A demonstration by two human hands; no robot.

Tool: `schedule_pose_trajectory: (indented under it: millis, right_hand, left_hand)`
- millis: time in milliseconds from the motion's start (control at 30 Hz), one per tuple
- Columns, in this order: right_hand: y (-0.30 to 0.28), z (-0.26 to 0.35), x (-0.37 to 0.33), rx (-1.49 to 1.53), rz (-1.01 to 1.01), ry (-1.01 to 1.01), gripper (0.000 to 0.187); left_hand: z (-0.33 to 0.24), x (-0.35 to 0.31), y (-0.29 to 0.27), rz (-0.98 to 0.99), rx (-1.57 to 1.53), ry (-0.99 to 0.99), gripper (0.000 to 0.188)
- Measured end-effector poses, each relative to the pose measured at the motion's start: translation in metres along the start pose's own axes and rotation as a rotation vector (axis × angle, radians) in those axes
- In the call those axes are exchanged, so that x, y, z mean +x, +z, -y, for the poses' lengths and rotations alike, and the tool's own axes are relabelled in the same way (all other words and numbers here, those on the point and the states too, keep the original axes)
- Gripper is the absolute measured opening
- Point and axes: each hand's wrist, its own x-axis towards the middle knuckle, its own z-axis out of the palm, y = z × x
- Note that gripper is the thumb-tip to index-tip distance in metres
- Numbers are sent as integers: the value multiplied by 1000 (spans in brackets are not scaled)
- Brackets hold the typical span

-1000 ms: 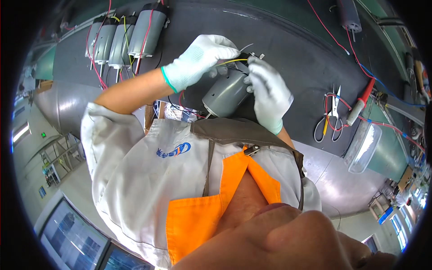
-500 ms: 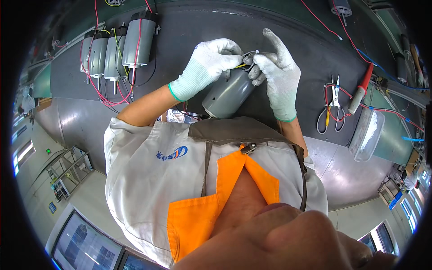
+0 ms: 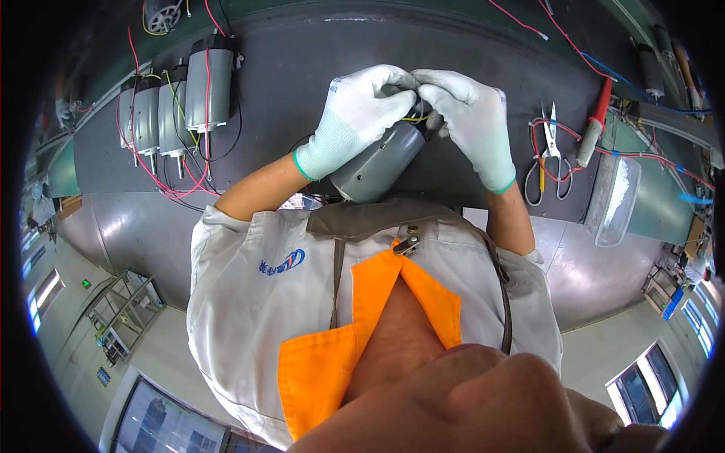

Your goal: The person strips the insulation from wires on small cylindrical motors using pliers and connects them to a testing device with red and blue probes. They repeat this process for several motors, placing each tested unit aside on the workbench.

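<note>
A grey cylindrical motor (image 3: 379, 167) lies tilted on the dark bench close to my body, its black end turned up and away to the right. Both my hands wear white gloves with pale green cuffs and meet over that end. Thumb and fingers of my left hand (image 3: 368, 104) are pinched together at the motor's wires. My right hand (image 3: 470, 121) is closed too, its fingertips against those of the left. A short piece of yellow wire (image 3: 414, 118) shows below the fingers. Whatever the fingertips pinch is hidden behind the gloves.
Several grey motors (image 3: 208, 87) with pink, black and yellow leads stand at the left. To the right lie scissors (image 3: 550, 143) tangled in red wire, a red-tipped tool (image 3: 596, 130) on a cable and a clear plastic tray (image 3: 615, 200). Another motor (image 3: 163, 15) sits at the far left.
My right hand's raised fingers have folded down, and its fingertips have come together with my left hand's. The wires that showed between the hands are now mostly covered. The view has shifted slightly.
</note>
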Motion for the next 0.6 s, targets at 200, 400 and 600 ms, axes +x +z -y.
schedule_pose_trajectory:
  millis: [200, 400, 600]
  right_hand:
    - [-15, -27, -6, -249, -196, -229, 16]
    - [-22, -60, 36, -370, -337, -417, 14]
    - [-12, -71, 39, 21, -329, -98, 19]
  left_hand:
    - [7, -18, 9, -149, 52, 85, 23]
    - [8, -22, 18, -230, 254, 222, 21]
    - [9, -13, 23, -170, 534, 425, 12]
